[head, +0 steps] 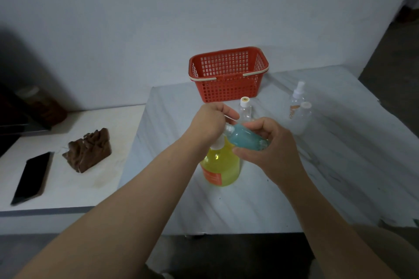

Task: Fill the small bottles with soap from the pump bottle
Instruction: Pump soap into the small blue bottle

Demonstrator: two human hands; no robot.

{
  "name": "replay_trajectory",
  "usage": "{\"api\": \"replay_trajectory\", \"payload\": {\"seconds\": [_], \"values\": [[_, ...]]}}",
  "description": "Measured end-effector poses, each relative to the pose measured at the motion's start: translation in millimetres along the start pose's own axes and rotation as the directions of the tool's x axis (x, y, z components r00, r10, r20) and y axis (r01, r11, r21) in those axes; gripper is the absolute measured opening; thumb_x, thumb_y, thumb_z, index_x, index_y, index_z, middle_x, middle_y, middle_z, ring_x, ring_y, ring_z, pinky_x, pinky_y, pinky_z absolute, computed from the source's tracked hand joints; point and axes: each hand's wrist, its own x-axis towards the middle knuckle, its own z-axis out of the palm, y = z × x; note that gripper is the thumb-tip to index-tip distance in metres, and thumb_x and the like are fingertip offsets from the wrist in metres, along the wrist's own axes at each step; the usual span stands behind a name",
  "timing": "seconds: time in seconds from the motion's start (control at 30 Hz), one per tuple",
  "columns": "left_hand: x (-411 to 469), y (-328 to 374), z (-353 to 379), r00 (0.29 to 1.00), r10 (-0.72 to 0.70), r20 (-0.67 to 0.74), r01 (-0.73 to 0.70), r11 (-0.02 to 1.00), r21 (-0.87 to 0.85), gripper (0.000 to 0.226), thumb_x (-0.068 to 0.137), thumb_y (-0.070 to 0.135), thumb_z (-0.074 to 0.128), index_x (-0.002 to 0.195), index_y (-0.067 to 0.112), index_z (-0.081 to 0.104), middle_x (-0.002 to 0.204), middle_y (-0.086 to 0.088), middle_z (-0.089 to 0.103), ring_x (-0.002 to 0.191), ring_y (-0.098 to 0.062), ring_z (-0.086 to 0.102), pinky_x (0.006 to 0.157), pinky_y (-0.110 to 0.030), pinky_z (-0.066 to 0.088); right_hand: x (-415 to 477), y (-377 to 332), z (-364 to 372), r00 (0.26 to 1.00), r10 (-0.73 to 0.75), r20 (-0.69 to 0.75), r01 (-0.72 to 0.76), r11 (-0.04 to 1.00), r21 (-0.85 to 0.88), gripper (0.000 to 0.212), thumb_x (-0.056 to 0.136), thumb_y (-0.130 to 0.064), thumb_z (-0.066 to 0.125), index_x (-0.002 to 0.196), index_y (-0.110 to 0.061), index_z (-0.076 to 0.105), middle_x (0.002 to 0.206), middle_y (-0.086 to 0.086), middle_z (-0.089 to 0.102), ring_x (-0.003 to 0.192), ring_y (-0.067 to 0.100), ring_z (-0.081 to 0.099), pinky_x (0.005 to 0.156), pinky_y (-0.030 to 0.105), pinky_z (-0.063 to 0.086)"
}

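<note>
Mid-fill, centre of frame. Pressing down on the head of the yellow pump bottle [221, 166] with the left hand [212, 123], fingers curled over the top, spout mostly hidden beneath. Holding a small blue-green bottle [246, 139] in the right hand [271, 145], thumb and fingers wrapped round its body, tilted nearly flat above the pump bottle's shoulder, open neck up against the spout. Blue-green through the wall; tinted plastic or contents, cannot tell, nor the fill level. Next, probably: keep neck under spout, pump slowly, then set upright and cap. Waiting right of centre on the white table [328, 183]: clear capped bottle [245, 110], spray bottle [297, 97], frosted bottle [302, 120], seemingly empty. Red basket [229, 88] behind.
</note>
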Motion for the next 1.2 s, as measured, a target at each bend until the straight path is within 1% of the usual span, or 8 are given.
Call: {"api": "replay_trajectory", "payload": {"seconds": [0.13,0.33,0.5,0.67,0.8,0.97,1.07,1.2], "values": [[3,-5,2,1.000,0.002,-0.002,-0.002,1.000,0.004,0.040,0.082,-0.008,0.031,0.069,0.014,0.061,0.073,-0.008,0.062,0.062,-0.019,0.052,0.054,-0.025,0.038,2,2,0,1.000,0.003,0.026,-0.003,1.000,-0.006,0.045,0.054,-0.003,0.087,0.081,-0.030,0.063,0.080,-0.006,0.067,0.068,-0.002,0.061,0.058,0.008,0.044],[3,-10,1,1.000,-0.016,0.012,0.016,1.000,-0.010,0.038,0.079,-0.008,0.032,0.070,0.013,0.062,0.076,-0.008,0.062,0.063,-0.019,0.050,0.054,-0.026,0.035,3,5,1,0.999,0.019,0.041,-0.020,1.000,0.022,0.043,0.054,-0.001,0.087,0.083,-0.024,0.064,0.077,-0.010,0.066,0.068,-0.001,0.061,0.058,0.009,0.045],[2,-6,2,0.999,-0.035,0.000,0.035,0.999,-0.008,0.038,0.083,-0.006,0.033,0.070,0.013,0.062,0.075,-0.007,0.062,0.062,-0.017,0.050,0.055,-0.025,0.037,2,6,2,0.999,0.030,0.022,-0.030,1.000,-0.008,0.043,0.054,-0.005,0.087,0.081,-0.029,0.064,0.080,-0.005,0.068,0.070,0.007,0.063,0.061,0.017,0.049],[0,1,-2,0.999,-0.045,0.001,0.045,0.999,-0.027,0.036,0.087,-0.005,0.033,0.072,0.011,0.061,0.075,-0.009,0.062,0.062,-0.016,0.053,0.053,-0.022,0.042,3,-1,0,1.000,0.013,0.009,-0.012,1.000,-0.024,0.043,0.055,-0.008,0.088,0.078,-0.034,0.061,0.081,-0.006,0.066,0.067,0.000,0.060,0.058,0.010,0.044],[-2,7,-4,1.000,-0.002,-0.012,0.003,0.999,0.046,0.033,0.089,-0.004,0.035,0.074,0.013,0.059,0.077,-0.007,0.063,0.065,-0.017,0.054,0.055,-0.022,0.042,1,-5,-1,1.000,-0.017,0.004,0.017,0.998,-0.066,0.043,0.055,-0.011,0.088,0.077,-0.035,0.060,0.080,-0.006,0.064,0.066,-0.002,0.058,0.058,0.009,0.042],[-2,8,-5,1.000,-0.015,0.011,0.014,0.989,0.151,0.036,0.088,-0.002,0.035,0.071,0.018,0.061,0.086,-0.006,0.063,0.064,-0.012,0.048,0.049,-0.021,0.031,0,-5,1,1.000,-0.016,-0.002,0.016,0.998,-0.054,0.043,0.055,-0.010,0.088,0.077,-0.034,0.060,0.081,-0.004,0.066,0.066,-0.002,0.060,0.058,0.008,0.042],[-1,5,-5,0.999,-0.007,0.035,0.001,0.985,0.171,0.038,0.087,-0.003,0.034,0.071,0.018,0.063,0.090,-0.007,0.065,0.069,-0.015,0.051,0.052,-0.022,0.035,-2,-4,1,1.000,-0.015,0.000,0.015,0.999,-0.035,0.044,0.055,-0.008,0.088,0.079,-0.034,0.061,0.081,-0.005,0.067,0.065,-0.002,0.061,0.057,0.008,0.042],[-2,-2,-3,0.999,-0.001,0.052,-0.006,0.991,0.132,0.039,0.086,-0.005,0.031,0.072,0.014,0.063,0.079,-0.005,0.065,0.064,-0.015,0.053,0.052,-0.022,0.037,-5,-1,0,1.000,-0.006,0.013,0.006,1.000,-0.030,0.044,0.054,-0.009,0.088,0.081,-0.033,0.062,0.081,-0.010,0.067,0.070,0.001,0.063,0.059,0.010,0.045]]}}
